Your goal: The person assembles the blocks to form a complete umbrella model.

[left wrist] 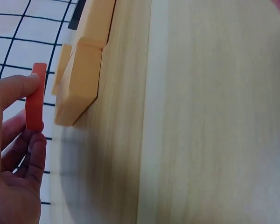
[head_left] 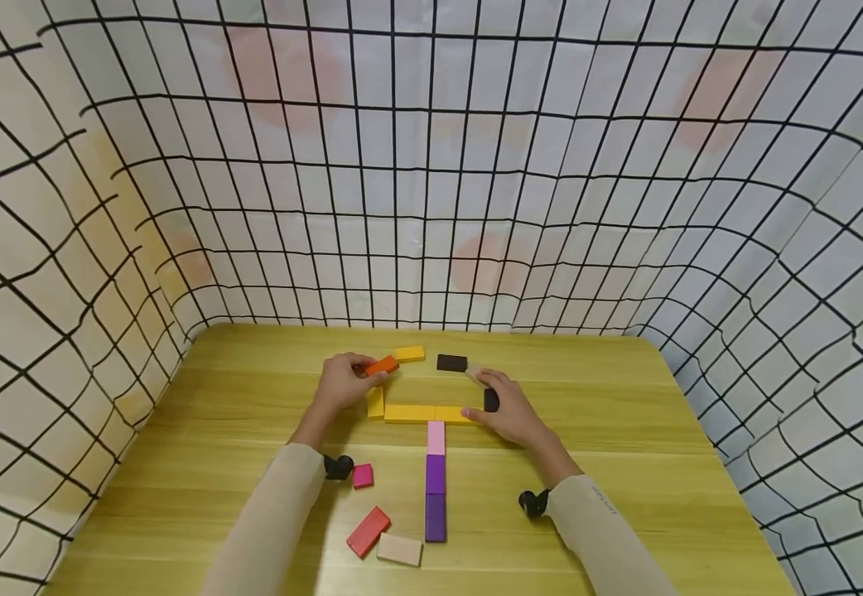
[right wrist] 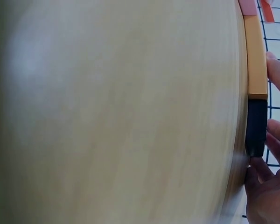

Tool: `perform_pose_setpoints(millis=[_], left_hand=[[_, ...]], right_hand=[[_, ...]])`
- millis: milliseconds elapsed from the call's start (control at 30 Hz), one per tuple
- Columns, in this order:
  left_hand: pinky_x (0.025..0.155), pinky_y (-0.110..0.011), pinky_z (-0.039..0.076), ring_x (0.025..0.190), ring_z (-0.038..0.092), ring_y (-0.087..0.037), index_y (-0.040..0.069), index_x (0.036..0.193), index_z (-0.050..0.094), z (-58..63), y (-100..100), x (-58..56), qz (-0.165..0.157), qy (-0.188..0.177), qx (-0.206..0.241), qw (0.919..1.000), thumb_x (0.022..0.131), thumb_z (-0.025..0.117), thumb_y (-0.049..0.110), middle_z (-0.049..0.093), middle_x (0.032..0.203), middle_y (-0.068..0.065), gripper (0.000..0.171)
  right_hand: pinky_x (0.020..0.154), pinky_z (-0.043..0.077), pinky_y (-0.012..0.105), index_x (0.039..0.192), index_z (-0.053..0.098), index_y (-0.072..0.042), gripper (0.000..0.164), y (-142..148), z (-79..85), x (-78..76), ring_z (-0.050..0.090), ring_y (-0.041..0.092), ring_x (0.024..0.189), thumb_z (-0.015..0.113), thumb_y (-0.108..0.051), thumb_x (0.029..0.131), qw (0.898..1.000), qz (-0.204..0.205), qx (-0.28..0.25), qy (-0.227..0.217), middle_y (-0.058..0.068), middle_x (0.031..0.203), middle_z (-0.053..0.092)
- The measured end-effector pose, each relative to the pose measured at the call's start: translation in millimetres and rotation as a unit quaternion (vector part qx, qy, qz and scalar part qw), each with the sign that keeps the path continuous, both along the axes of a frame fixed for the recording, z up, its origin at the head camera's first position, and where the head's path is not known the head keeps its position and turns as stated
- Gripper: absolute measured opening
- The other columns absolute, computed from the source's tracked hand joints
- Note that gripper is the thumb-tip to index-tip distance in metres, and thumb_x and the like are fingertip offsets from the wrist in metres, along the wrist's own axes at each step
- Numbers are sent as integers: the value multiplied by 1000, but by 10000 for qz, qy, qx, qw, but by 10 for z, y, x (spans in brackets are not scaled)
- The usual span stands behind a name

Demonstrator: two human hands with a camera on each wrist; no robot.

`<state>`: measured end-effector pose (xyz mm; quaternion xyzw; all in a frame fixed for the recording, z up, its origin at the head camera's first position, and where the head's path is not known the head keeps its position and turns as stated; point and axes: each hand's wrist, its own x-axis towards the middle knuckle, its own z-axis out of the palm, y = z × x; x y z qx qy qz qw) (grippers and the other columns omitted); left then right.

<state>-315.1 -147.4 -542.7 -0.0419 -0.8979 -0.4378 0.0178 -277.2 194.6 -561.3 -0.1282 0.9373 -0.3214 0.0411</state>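
Observation:
My left hand (head_left: 339, 386) pinches an orange block (head_left: 382, 366) between thumb and fingers, held just off the table. Below it stands a yellow block (head_left: 375, 403), at the left end of a row of yellow blocks (head_left: 411, 413). My right hand (head_left: 511, 409) spreads around a black block (head_left: 491, 401); its thumb is by the row's right end and its fingertips are at a pale block (head_left: 474, 372), partly hidden. In the right wrist view the black block (right wrist: 256, 127) adjoins a yellow block (right wrist: 256, 58). Another black block (head_left: 451, 362) and yellow block (head_left: 409, 354) lie farther back.
A pink block (head_left: 436, 438) and two purple blocks (head_left: 435, 475) run from the yellow row toward me. At front left lie a magenta block (head_left: 362, 476), a red block (head_left: 368, 531) and a beige block (head_left: 399, 549). Black netting (head_left: 431, 199) encloses the wooden table (head_left: 625, 414).

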Motion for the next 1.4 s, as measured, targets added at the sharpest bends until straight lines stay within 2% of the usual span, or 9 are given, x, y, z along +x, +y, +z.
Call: perform_pose_setpoints(millis=[333,500,767,1000,1400], left_hand=[[74,-28,54,88,63,-22,9,107,80,-17,153,-27,153,-76,-22,9999,85,85,37,76,106,-9,36],[74,-28,54,87,62,-23,8,108,80,-9,191,-39,194,-285,-40,9994,84,86,35,76,105,-9,37],[81,-34,58,92,65,-23,7,110,80,-38,184,-61,76,-432,-242,9987,85,86,33,76,108,-10,37],[88,-38,58,97,65,-25,8,113,80,-43,179,-80,58,-635,-133,9979,83,87,34,75,112,-10,40],[87,-37,57,95,65,-24,10,112,80,-63,173,-97,116,-687,-45,9976,83,88,33,76,108,-9,38]], right_hand=[[121,31,62,159,40,-12,91,-2,10,5,33,40,151,74,-58,88,10000,5,-34,32,10,165,36],[121,31,63,158,41,-11,90,-13,32,8,34,40,150,75,-57,88,10000,-2,-71,29,10,165,36],[121,32,63,158,41,-12,90,-13,19,12,34,40,150,75,-57,88,10000,-30,-66,-3,11,165,36],[122,30,62,158,41,-12,90,-10,2,6,33,39,151,75,-57,88,10000,-25,-86,27,10,165,36],[123,30,61,160,39,-16,90,-8,-30,-18,32,37,152,75,-58,88,9999,-74,-24,-66,7,167,34]])
